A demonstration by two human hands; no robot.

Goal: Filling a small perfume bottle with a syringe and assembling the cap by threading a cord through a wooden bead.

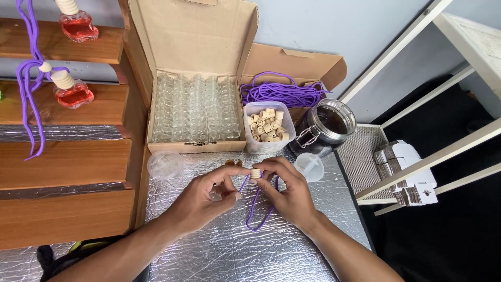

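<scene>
My right hand point(288, 192) pinches a small ribbed wooden cap point(255, 173) between thumb and fingers above the silver foil-covered table point(229, 250). A purple cord point(255, 209) runs from the cap and loops down under that hand. My left hand point(206, 197) meets it from the left, its fingertips holding the cord end right beside the cap. A small amber object point(233, 163) lies just behind the hands.
Behind stand an open carton of several empty glass bottles point(194, 107), a clear tub of wooden caps point(267, 126), a box of purple cords point(282, 94), a clamp-lid jar point(326, 125), two clear lids point(165, 164). Wooden steps point(62, 162) at left hold red-filled bottles point(75, 95).
</scene>
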